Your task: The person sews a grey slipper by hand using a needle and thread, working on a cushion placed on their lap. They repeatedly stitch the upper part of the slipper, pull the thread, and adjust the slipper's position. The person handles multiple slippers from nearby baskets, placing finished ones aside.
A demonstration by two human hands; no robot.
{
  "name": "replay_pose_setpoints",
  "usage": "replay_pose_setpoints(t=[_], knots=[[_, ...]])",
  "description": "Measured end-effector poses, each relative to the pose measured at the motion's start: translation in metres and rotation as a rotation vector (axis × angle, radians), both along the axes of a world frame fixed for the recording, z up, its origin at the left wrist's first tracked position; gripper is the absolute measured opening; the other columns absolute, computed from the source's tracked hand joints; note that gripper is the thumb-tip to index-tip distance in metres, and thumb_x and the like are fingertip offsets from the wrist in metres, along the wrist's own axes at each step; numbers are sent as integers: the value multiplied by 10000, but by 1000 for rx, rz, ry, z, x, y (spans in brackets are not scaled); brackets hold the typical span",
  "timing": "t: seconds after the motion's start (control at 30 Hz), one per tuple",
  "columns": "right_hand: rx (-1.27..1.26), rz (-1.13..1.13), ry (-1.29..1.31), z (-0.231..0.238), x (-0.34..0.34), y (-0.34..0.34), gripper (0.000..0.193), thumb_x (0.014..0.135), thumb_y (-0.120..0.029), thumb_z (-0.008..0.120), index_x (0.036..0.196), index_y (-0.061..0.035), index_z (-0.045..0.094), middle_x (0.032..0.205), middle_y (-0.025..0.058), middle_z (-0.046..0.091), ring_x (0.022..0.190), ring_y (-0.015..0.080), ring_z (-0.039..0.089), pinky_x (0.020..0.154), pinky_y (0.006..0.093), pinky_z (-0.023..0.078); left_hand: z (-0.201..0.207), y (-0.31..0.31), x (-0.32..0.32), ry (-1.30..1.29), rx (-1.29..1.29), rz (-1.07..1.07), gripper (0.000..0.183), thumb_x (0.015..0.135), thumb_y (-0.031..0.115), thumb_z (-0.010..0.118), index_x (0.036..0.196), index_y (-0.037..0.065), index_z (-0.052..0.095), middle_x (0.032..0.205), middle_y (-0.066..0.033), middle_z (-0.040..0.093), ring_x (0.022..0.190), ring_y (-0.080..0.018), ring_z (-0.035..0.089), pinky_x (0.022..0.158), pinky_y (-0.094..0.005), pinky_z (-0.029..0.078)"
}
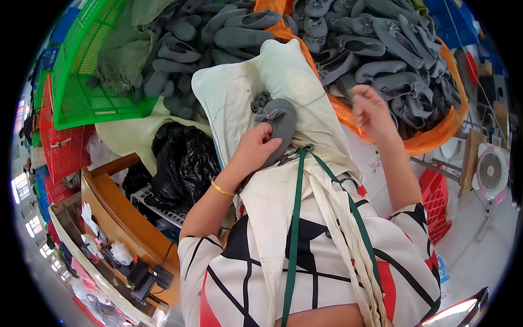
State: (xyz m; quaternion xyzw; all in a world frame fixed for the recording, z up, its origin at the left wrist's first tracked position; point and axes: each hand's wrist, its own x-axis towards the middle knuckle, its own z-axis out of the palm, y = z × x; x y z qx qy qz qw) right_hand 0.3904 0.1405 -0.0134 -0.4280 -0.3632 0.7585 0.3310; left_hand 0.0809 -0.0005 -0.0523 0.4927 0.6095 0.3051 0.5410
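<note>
My left hand grips a grey slip-on shoe with a small bow, thumb on top, over the white cloth pad on my lap. A clump of dark grey trim lies against the shoe's far left side. Out to the right, my right hand is raised with its fingertips pinched together, slightly blurred. A faint thin line runs across the pad between the shoe and that hand; whatever the fingers hold is too small to make out. Beside the shoe's near end lies a small metal tool, partly hidden by cloth.
Grey shoes are heaped beyond the pad, and more fill an orange sack at right. On the left stand a green crate, a black plastic bag and a wooden drawer unit. A fan stands far right.
</note>
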Motion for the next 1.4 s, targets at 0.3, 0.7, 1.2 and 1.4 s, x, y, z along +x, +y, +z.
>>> replay_pose_setpoints(t=[0.3, 0.7, 1.2, 1.4], knots=[[417, 213, -302, 11, -30, -24, 270, 1011, -257, 551, 1114, -21, 632, 878, 8, 598, 797, 102, 579, 748, 265, 498, 53, -5, 13, 400, 545, -158, 113, 856, 73, 636, 963, 37, 629, 852, -131, 616, 787, -337, 596, 703, -395, 492], [855, 271, -608, 32, -73, -67, 451, 911, -378, 627, 761, 42, 562, 696, 167, 546, 630, 301, 491, 609, 392, 421, 49, -11, 29, -566, -26, 255, 253, 923, 82, 693, 1152, -18, 653, 1071, -31, 686, 967, -106, 625, 892, -273, 505], [512, 518, -468, 4, -55, -61, 486, 864, -435, 664, 894, 51, 645, 772, 141, 625, 694, 210, 600, 662, 376, 488, 73, 7, 32, -307, -42, 140, 127, 887, 36, 664, 998, -26, 667, 937, 18, 642, 868, -61, 554, 764, -251, 481], [122, 183, -357, -21, -22, -24, 508, 845, -483, 656, 903, 20, 698, 759, 78, 655, 666, 160, 633, 589, 320, 516, 78, 44, 59, 407, 580, -64, 183, 858, 50, 691, 1029, 4, 648, 990, -124, 665, 902, -279, 616, 812, -365, 494]])
